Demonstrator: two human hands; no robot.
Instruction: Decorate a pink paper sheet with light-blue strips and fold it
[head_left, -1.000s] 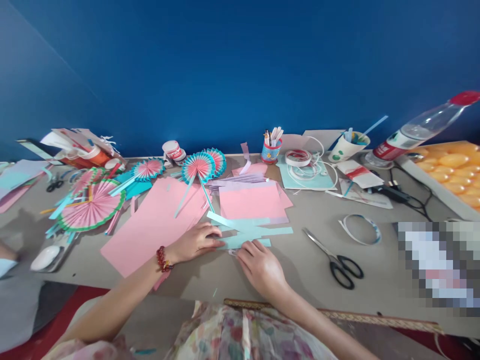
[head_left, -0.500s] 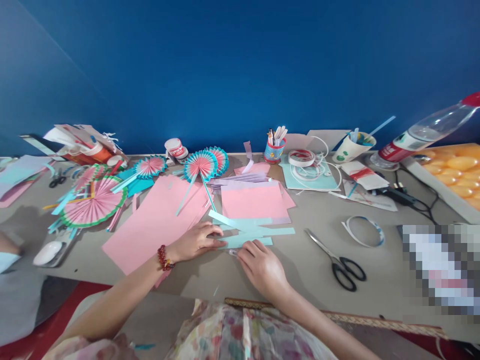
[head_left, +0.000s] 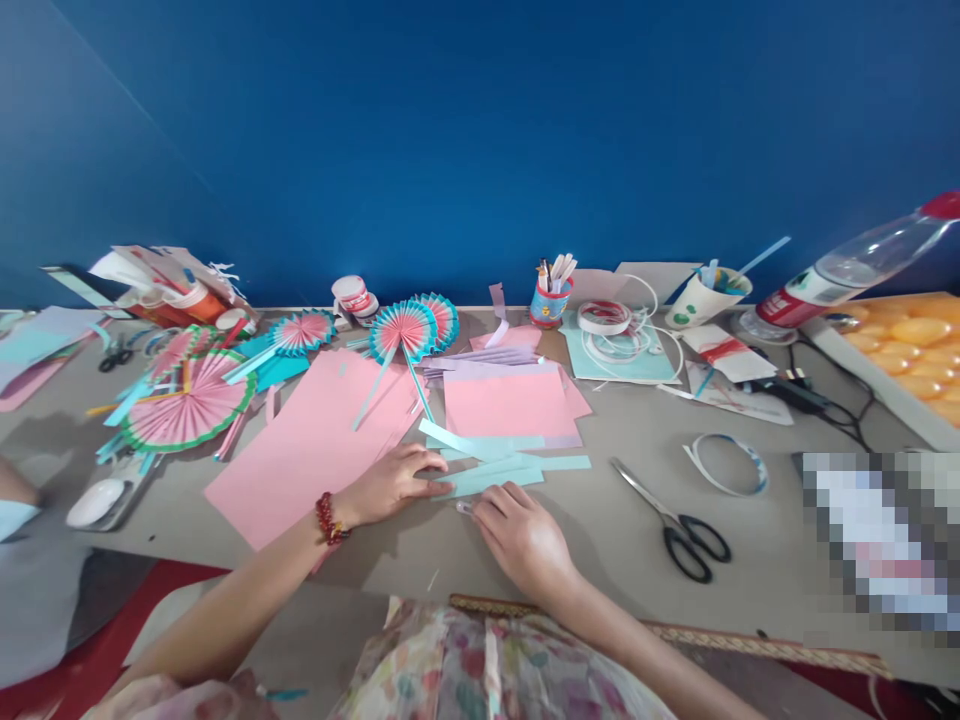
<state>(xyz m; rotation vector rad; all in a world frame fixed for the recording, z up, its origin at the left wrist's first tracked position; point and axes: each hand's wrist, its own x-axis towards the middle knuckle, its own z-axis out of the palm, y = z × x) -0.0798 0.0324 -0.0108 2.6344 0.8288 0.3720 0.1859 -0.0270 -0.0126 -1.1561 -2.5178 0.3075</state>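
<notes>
My left hand (head_left: pixel 394 483), with a red bead bracelet at the wrist, lies flat with its fingers pressing the left end of several light blue paper strips (head_left: pixel 504 462) on the grey table (head_left: pixel 615 520). My right hand (head_left: pixel 523 535) rests just below the strips with fingers curled, and a small pale object shows at its fingertips, too small to name. A large pink paper sheet (head_left: pixel 315 440) lies under and to the left of my left hand. A smaller pink sheet (head_left: pixel 506 405) sits just behind the strips.
Black-handled scissors (head_left: pixel 671 520) lie to the right. Folded paper fans (head_left: pixel 187 400) (head_left: pixel 401 330), tape rolls (head_left: pixel 604 316), a pen cup (head_left: pixel 549 295), a paper cup (head_left: pixel 701 295) and a lying bottle (head_left: pixel 847 265) crowd the back. Another person's sleeve (head_left: pixel 15 515) is at the left edge.
Both hands stay almost still on the blue strips. The view has shifted very slightly.
</notes>
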